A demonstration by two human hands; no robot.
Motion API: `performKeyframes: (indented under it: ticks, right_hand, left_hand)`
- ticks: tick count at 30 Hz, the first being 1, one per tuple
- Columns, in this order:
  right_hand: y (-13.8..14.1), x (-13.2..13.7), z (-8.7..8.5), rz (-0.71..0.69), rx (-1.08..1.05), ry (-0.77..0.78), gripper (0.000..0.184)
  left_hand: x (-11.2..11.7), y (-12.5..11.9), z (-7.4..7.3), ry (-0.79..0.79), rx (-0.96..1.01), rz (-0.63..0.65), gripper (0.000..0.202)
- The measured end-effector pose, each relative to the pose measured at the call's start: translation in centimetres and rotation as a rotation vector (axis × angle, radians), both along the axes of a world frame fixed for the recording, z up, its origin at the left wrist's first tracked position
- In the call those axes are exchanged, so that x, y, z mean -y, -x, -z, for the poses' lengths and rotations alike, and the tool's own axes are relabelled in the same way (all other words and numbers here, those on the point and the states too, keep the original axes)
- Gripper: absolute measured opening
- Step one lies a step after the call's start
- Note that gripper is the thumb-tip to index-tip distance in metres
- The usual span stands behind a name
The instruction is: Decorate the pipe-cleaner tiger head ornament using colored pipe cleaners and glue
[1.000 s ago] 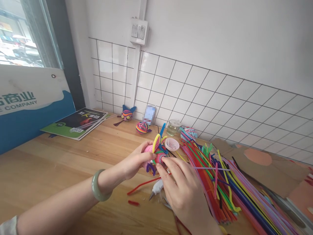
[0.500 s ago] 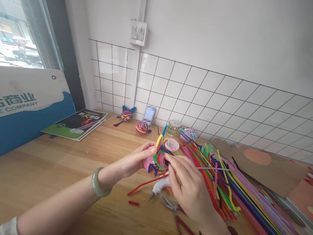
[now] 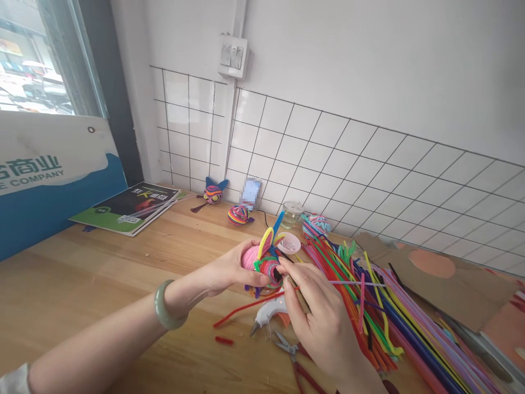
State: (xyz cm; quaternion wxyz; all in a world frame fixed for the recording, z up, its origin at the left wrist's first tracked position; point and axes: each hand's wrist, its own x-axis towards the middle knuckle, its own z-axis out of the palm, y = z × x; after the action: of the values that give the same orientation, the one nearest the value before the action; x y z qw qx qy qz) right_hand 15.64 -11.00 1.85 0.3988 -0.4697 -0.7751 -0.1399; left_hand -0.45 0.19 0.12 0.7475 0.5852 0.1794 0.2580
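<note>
A pink pipe-cleaner figure point(image 3: 252, 256) is held above the wooden tabletop point(image 3: 82, 295), the left hand's point(image 3: 229, 268) fingers curled around it. The right hand point(image 3: 322, 309) pinches a slim brown tool point(image 3: 302, 300) at its striped round patch point(image 3: 268, 267): apparently detail work, calling for a steady left hold. Nearer lies a glue gun point(image 3: 267, 312); right, loose pipe cleaners point(image 3: 348, 290).

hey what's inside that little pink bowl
Small pale bits, too tiny to identify, show in the pink bowl. The pipe-cleaner figure in the left hand hides part of its left side.
</note>
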Motion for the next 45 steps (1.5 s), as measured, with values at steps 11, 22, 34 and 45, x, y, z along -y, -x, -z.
performKeyframes:
  ticks: [11,22,34,45]
  right_hand:
    - [-1.0,1.2,-0.5,0.072,-0.489,0.211,0.018]
    - [-1.2,1.2,-2.1,0.003,-0.682,0.828,0.02]
    - [0.8,0.6,-1.2,-0.222,-0.6,0.861,0.046]
    - [0.6,0.4,-0.9,-0.217,-0.708,0.789,0.046]
  left_hand:
    - [-2.0,0.9,0.9,0.032,0.217,0.374,0.075]
    - [-2.6,1.1,2.2,-0.133,0.346,0.433,0.1]
    - [-1.4,1.2,1.2,-0.155,0.322,0.336,0.114]
    - [-1.4,1.1,1.2,-0.205,0.377,0.294,0.102]
